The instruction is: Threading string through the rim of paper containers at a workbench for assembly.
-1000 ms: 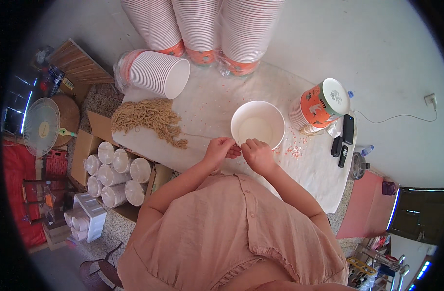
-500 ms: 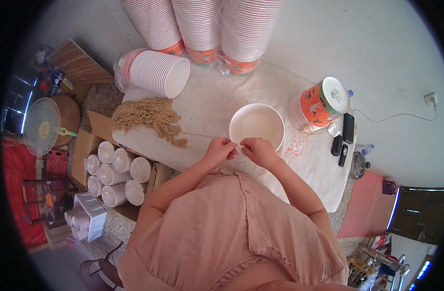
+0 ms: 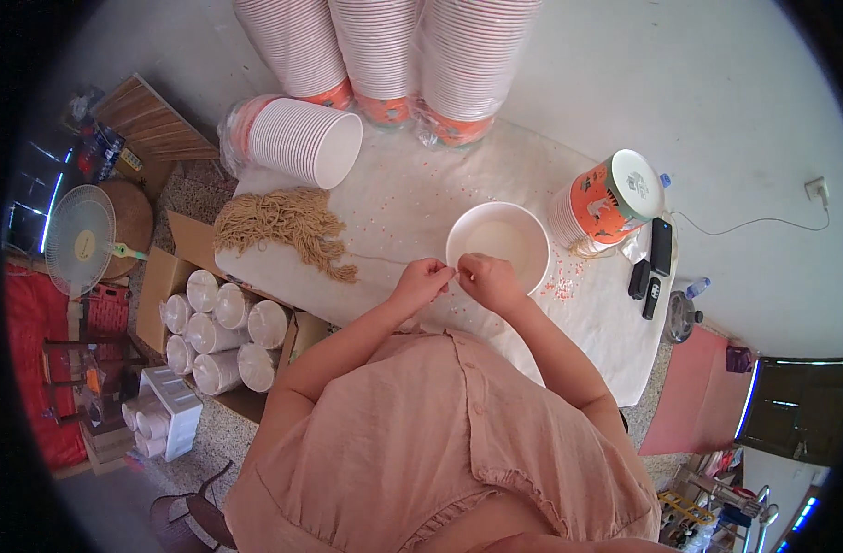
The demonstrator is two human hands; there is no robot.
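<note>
Both hands meet at the near left side of a white paper bucket (image 3: 523,219), which stands with its open mouth up. My left hand (image 3: 423,280) is closed in a pinch, and a thin tan cord runs to it from a bundle of tan cord (image 3: 288,221) lying to the left. Beside it my right hand (image 3: 488,278) is closed too, fingertips bent together against the bucket's near rim. What sits between its fingers is too small to make out. The fingertips of the two hands almost touch.
An orange-patterned stack of upturned buckets (image 3: 601,207) stands at right, near black devices (image 3: 659,247) and pink bits (image 3: 562,284). Tall bucket stacks (image 3: 477,64) and a tipped stack (image 3: 297,138) stand behind. At left, a carton (image 3: 171,281) holds wrapped white cups (image 3: 214,332).
The white bucket has shifted slightly right and nearer to me. My hands stay pinched at its near side, with small finger movements.
</note>
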